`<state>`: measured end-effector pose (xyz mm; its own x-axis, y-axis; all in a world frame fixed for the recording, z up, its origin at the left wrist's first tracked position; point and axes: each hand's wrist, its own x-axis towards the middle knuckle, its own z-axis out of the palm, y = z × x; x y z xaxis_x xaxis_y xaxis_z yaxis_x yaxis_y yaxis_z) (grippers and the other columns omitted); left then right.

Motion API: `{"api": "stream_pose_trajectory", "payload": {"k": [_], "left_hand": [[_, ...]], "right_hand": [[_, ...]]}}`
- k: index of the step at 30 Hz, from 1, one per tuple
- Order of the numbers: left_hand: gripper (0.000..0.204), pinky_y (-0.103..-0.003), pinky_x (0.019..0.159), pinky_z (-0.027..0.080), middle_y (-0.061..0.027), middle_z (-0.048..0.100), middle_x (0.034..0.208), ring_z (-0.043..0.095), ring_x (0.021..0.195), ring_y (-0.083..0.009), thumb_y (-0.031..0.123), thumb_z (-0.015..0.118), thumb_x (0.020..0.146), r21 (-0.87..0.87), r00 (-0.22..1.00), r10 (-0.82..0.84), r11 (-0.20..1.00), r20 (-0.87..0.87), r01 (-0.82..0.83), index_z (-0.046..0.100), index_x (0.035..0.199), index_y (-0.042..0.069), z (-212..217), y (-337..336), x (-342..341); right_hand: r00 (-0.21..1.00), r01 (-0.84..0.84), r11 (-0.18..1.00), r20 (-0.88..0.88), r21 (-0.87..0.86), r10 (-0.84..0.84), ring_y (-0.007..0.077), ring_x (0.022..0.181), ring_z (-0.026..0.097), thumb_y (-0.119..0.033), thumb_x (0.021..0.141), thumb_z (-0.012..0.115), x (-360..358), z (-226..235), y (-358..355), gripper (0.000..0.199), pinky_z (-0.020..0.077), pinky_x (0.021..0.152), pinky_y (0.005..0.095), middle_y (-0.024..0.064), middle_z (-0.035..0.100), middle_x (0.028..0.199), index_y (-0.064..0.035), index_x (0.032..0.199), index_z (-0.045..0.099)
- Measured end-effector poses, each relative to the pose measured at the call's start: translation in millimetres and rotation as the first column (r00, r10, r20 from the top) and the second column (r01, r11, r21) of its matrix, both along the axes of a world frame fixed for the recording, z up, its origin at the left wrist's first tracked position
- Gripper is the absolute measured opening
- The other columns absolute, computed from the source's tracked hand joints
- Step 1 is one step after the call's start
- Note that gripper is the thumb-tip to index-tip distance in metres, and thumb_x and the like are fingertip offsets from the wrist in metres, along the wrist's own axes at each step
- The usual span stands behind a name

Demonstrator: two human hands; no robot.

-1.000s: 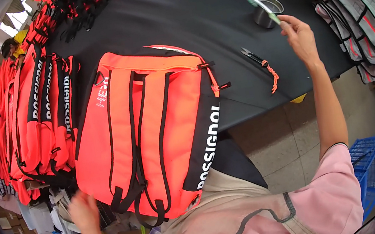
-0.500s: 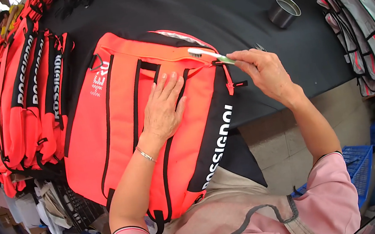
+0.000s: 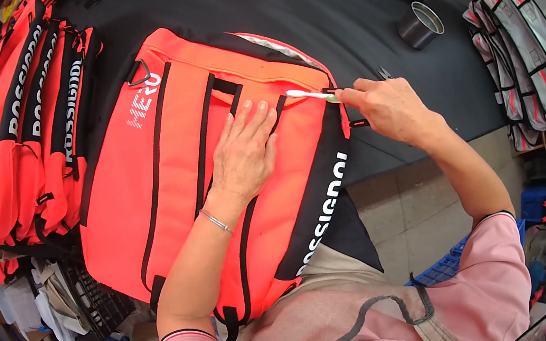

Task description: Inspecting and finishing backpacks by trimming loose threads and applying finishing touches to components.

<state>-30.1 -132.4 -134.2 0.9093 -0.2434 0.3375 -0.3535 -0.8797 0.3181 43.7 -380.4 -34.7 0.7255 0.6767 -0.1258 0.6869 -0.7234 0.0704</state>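
Note:
A bright orange-red and black backpack lies on the black-covered table and reaches over its near edge toward my body. My left hand rests flat on the upper panel beside the black-edged handle, fingers stretched out. A white and green toothbrush is gripped by its handle in my right hand, at the bag's upper right. Its head lies against the orange fabric just below the top seam; the bristles are hidden. Beside my right fingers a zipper pull hangs at the bag's side.
Similar orange-red bags stand stacked at the left. A dark metal cup stands on the black tablecloth at the right. Grey bags with red stripes are piled at the far right. Blue crates sit below the table.
The toothbrush head has moved down the fabric, closer to me, with my right hand following. My left hand stays flat on the bag. The whole view has shifted slightly.

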Motion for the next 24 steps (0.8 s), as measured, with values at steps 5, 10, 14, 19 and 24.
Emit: {"api": "stream_pose_trajectory", "payload": {"k": [5,10,14,19,24], "left_hand": [[0.039,-0.047,0.112,0.036,-0.0106,0.054,0.140,0.043,0.135,-0.0315,0.016,0.060,0.092,-0.019,1.000,-0.010,1.000,0.000,0.010,0.059,0.131,0.007,3,-4,3],[0.040,-0.047,0.112,0.036,-0.0109,0.055,0.139,0.044,0.135,-0.0320,0.015,0.061,0.091,-0.042,1.000,-0.003,0.999,-0.007,0.003,0.059,0.130,0.007,3,1,0],[0.041,-0.047,0.111,0.038,-0.0113,0.055,0.138,0.045,0.134,-0.0325,0.015,0.062,0.090,-0.028,1.000,0.001,1.000,-0.014,-0.001,0.059,0.131,0.007,6,-1,0],[0.042,-0.046,0.110,0.039,-0.0111,0.054,0.139,0.045,0.134,-0.0318,0.015,0.063,0.089,-0.052,1.000,0.000,0.999,-0.017,-0.001,0.060,0.130,0.008,6,-4,1],[0.042,-0.046,0.110,0.039,-0.0110,0.054,0.140,0.045,0.134,-0.0316,0.015,0.063,0.089,-0.037,1.000,0.003,0.999,-0.025,-0.004,0.059,0.131,0.008,6,-2,0]], "right_hand": [[0.993,-0.093,0.981,0.087,0.169,0.079,0.0300,0.067,0.063,-0.007,0.087,0.056,18,-14,8,0.023,0.0488,0.055,0.0416,0.0074,0.059,0.081,-0.0104,0.108,0.063],[1.000,-0.016,0.976,-0.016,0.215,0.020,0.0296,0.079,0.067,-0.010,0.089,0.055,19,8,-4,0.020,0.0526,0.064,0.0416,0.0076,0.066,0.086,-0.0097,0.105,0.066],[0.997,-0.042,0.892,0.076,0.450,0.008,0.0291,0.082,0.067,-0.010,0.089,0.054,25,-1,9,0.023,0.0533,0.066,0.0404,0.0071,0.068,0.091,-0.0103,0.108,0.067],[0.998,-0.046,0.897,0.068,0.440,0.018,0.0309,0.081,0.068,-0.008,0.088,0.054,40,-23,50,0.021,0.0540,0.066,0.0410,0.0093,0.067,0.092,-0.0088,0.105,0.066],[0.996,-0.084,0.979,0.029,0.186,0.080,0.0312,0.077,0.066,-0.009,0.090,0.054,48,-25,54,0.022,0.0512,0.063,0.0423,0.0093,0.066,0.089,-0.0097,0.108,0.067]]}}
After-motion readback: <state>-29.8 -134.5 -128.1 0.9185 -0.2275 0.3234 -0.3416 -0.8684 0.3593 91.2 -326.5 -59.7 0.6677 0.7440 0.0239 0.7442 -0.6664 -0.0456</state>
